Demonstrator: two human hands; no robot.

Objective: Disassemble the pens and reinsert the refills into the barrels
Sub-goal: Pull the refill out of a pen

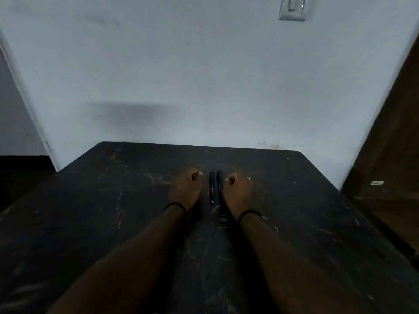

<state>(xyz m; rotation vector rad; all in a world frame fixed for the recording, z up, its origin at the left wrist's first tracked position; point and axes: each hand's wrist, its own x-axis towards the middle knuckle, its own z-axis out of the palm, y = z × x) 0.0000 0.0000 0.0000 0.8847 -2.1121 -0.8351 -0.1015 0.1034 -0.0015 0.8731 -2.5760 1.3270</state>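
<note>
Two slim black plastic pens (215, 188) lay side by side on the scuffed dark bench (113, 200), long axes pointing away from the person, between the empty, curled left hand (187, 189) and right hand (237, 191), whose grip sat nearer.

A dark tabletop (113, 223) fills the lower half of the view, its surface scuffed with pale scratches and smears. Behind its far edge rises a pale blue-grey wall (181, 75), which bears a soft dark smudge low down, just above the tabletop's far left corner, and a few small rusty marks near the far right corner. High on the wall, well above the tabletop's right side, sits a light switch plate (293, 7). A brown wooden door (390, 141) stands to the right of the tabletop, a small pale label on it.
</note>
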